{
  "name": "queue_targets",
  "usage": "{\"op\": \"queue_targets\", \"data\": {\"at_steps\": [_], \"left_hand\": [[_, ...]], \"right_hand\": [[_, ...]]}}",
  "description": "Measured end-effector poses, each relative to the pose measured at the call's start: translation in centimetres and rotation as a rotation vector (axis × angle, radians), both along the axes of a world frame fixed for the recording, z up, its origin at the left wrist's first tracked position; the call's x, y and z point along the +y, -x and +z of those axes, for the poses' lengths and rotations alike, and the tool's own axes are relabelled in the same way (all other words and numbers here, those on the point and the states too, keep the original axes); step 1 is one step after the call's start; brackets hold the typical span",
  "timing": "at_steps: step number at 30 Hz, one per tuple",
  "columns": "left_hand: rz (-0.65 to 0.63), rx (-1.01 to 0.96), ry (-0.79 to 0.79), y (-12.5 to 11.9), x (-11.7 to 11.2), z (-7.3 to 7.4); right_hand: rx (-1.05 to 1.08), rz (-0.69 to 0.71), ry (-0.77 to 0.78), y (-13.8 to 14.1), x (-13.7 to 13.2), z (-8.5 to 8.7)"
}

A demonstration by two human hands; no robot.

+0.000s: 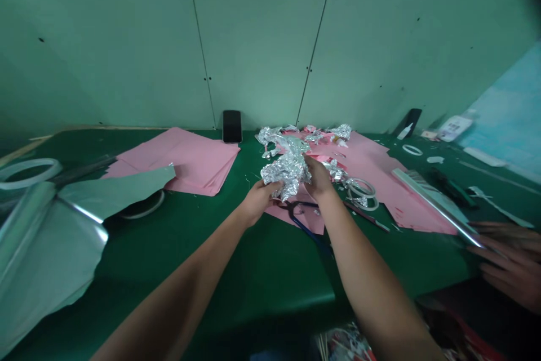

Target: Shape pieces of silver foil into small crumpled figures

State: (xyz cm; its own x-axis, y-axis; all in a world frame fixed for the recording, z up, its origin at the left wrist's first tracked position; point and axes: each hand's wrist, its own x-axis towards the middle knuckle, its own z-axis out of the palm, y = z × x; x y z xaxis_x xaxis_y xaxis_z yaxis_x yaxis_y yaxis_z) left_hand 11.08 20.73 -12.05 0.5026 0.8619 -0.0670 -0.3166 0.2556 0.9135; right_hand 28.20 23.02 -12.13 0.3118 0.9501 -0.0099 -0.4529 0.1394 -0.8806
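Observation:
Crumpled silver foil (288, 172) is held up over the middle of the green table. My left hand (257, 201) grips its lower left edge, fingers closed. On the other side, my right hand (318, 176) is closed on the foil's right edge, its fingertips partly hidden behind it. Just below the foil lie dark-handled scissors (301, 221) on a piece of pink paper (279, 214). Behind it, more crumpled foil (341, 131) lies among pink scraps, some of it hidden by the held piece.
Pink sheets (198, 161) lie left and more pink paper (372, 169) right. A phone (232, 126) leans on the wall. A large sheet of foil (54, 259) spreads across the left. Another person's hand (513, 262) touches a shiny strip (439, 209). Tape rolls (362, 195) sit nearby.

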Motion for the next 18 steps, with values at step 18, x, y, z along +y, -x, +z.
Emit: {"op": "queue_targets", "data": {"at_steps": [18], "left_hand": [[0.231,0.038,-0.260,0.4,1.1,0.2]], "right_hand": [[0.000,-0.078,-0.020,-1.1,1.1,-1.1]]}}
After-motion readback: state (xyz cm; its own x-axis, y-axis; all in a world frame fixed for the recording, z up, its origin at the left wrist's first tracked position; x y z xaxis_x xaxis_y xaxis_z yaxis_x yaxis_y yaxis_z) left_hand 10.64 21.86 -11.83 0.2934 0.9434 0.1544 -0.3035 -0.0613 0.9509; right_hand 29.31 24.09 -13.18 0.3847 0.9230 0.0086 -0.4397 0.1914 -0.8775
